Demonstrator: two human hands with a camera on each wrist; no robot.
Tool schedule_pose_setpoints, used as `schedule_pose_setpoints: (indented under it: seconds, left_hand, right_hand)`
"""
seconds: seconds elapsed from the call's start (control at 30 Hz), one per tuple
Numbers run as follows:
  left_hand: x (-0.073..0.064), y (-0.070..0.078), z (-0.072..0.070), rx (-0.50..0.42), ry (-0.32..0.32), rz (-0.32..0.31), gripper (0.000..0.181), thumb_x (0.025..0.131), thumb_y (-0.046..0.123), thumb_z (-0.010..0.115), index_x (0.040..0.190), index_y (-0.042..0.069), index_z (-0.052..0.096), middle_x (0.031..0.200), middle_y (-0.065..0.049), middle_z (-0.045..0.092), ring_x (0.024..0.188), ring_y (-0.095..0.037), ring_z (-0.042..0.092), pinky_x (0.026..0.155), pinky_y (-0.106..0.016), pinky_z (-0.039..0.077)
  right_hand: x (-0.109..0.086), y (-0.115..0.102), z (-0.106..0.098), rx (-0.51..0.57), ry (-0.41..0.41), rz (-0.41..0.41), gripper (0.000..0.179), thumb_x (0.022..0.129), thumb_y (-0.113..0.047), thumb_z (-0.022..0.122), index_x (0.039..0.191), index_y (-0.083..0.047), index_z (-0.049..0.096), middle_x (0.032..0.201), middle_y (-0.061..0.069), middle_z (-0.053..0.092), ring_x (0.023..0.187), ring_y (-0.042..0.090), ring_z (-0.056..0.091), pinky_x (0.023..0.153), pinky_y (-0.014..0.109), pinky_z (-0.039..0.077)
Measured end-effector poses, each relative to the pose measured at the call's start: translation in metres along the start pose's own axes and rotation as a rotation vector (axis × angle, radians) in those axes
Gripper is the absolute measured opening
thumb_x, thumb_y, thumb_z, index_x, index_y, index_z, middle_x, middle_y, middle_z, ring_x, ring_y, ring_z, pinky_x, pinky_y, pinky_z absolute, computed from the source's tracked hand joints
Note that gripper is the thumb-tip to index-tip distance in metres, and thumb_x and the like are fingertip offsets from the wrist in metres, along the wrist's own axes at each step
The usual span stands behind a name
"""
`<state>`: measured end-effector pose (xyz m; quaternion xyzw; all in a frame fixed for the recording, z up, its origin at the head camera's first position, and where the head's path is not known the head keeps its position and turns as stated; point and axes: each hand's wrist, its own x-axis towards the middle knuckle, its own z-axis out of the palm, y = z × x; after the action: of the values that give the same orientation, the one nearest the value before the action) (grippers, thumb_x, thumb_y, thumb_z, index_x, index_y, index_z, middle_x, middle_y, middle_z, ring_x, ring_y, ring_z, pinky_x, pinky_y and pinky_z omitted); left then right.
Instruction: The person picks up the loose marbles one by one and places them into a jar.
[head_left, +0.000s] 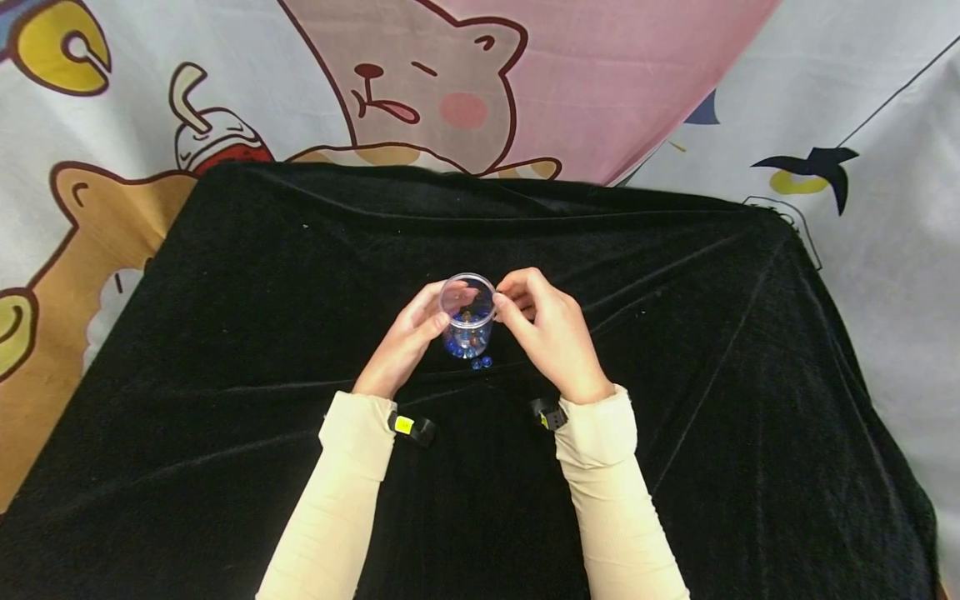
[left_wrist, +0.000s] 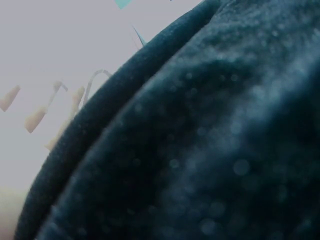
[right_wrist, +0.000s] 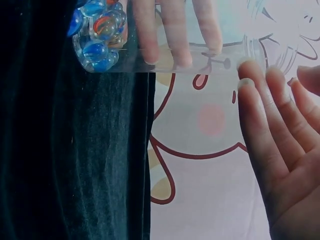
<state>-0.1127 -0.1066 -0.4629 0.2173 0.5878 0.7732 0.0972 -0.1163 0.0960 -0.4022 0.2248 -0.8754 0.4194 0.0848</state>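
A clear plastic cup (head_left: 468, 323) stands upright on the black cloth, with blue and orange marbles (right_wrist: 102, 32) in its lower part. My left hand (head_left: 408, 337) holds it from the left side, thumb near the rim and fingers round the far wall. Through the clear wall, the left fingers (right_wrist: 177, 35) show in the right wrist view. My right hand (head_left: 551, 329) is at the rim's right side, fingertips at the edge and thumb apart from them; no object shows between them. Two blue marbles (head_left: 487, 362) lie on the cloth before the cup.
Black velvety cloth (head_left: 300, 467) with folds and creases covers the table. Behind it hangs a printed cartoon backdrop (head_left: 570, 83). Both wrists wear small black cameras (head_left: 414, 428). The left wrist view holds mostly blurred cloth and pale backdrop.
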Motion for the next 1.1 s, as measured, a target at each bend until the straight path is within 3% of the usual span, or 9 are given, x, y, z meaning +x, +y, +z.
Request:
schedule_pose_setpoints:
  seconds: [0.27, 0.43, 0.67, 0.87, 1.0, 1.1]
  left_hand:
    - [0.001, -0.016, -0.007, -0.048, 0.009, 0.011, 0.039, 0.094, 0.018, 0.041, 0.132, 0.01, 0.035, 0.133, -0.016, 0.039, 0.126, -0.028, 0.032, 0.101, -0.053, 0.018]
    - [0.001, -0.016, -0.008, -0.037, 0.007, -0.003, 0.045, 0.093, 0.025, 0.045, 0.133, 0.009, 0.032, 0.133, -0.017, 0.039, 0.125, -0.029, 0.032, 0.1, -0.051, 0.021]
    - [0.0, -0.004, -0.003, -0.032, -0.011, 0.016, 0.039, 0.095, 0.007, 0.036, 0.133, 0.003, 0.029, 0.133, -0.022, 0.036, 0.125, -0.033, 0.03, 0.1, -0.054, 0.019]
    - [0.001, 0.001, 0.0, -0.005, -0.005, 0.017, 0.04, 0.095, 0.012, 0.037, 0.133, 0.002, 0.028, 0.133, -0.024, 0.034, 0.125, -0.035, 0.03, 0.1, -0.05, 0.022]
    - [0.001, 0.0, 0.0, -0.007, -0.003, 0.018, 0.04, 0.093, 0.001, 0.031, 0.133, 0.003, 0.029, 0.133, -0.024, 0.035, 0.125, -0.036, 0.03, 0.1, -0.049, 0.023]
    - [0.001, 0.0, 0.0, -0.002, 0.001, 0.021, 0.04, 0.095, 0.013, 0.038, 0.133, 0.004, 0.029, 0.133, -0.022, 0.035, 0.125, -0.035, 0.03, 0.099, -0.049, 0.024]
  right_hand:
    - [0.001, 0.002, 0.001, 0.008, -0.053, 0.028, 0.01, 0.09, -0.02, 0.053, 0.098, -0.017, 0.05, 0.084, -0.01, 0.057, 0.075, 0.001, 0.057, 0.068, 0.02, 0.048]
    - [0.002, 0.005, 0.003, -0.019, -0.091, 0.051, 0.008, 0.088, -0.011, 0.053, 0.092, -0.018, 0.051, 0.083, -0.01, 0.057, 0.075, 0.002, 0.056, 0.071, 0.027, 0.05]
    - [0.001, 0.008, 0.002, -0.083, -0.129, 0.043, 0.009, 0.087, -0.012, 0.052, 0.086, -0.02, 0.056, 0.082, -0.01, 0.058, 0.072, 0.005, 0.052, 0.069, 0.031, 0.048]
    - [0.0, 0.01, 0.003, -0.113, -0.193, 0.062, 0.007, 0.088, -0.016, 0.053, 0.087, -0.022, 0.056, 0.082, -0.011, 0.056, 0.071, 0.008, 0.05, 0.066, 0.025, 0.044]
    - [-0.001, 0.013, 0.004, -0.13, -0.24, 0.069, 0.008, 0.088, -0.016, 0.053, 0.087, -0.021, 0.059, 0.081, -0.011, 0.056, 0.07, 0.008, 0.05, 0.065, 0.026, 0.043]
    - [0.0, 0.015, 0.005, -0.15, -0.28, 0.065, 0.01, 0.089, -0.016, 0.052, 0.087, -0.02, 0.061, 0.08, -0.011, 0.057, 0.07, 0.008, 0.051, 0.065, 0.026, 0.043]
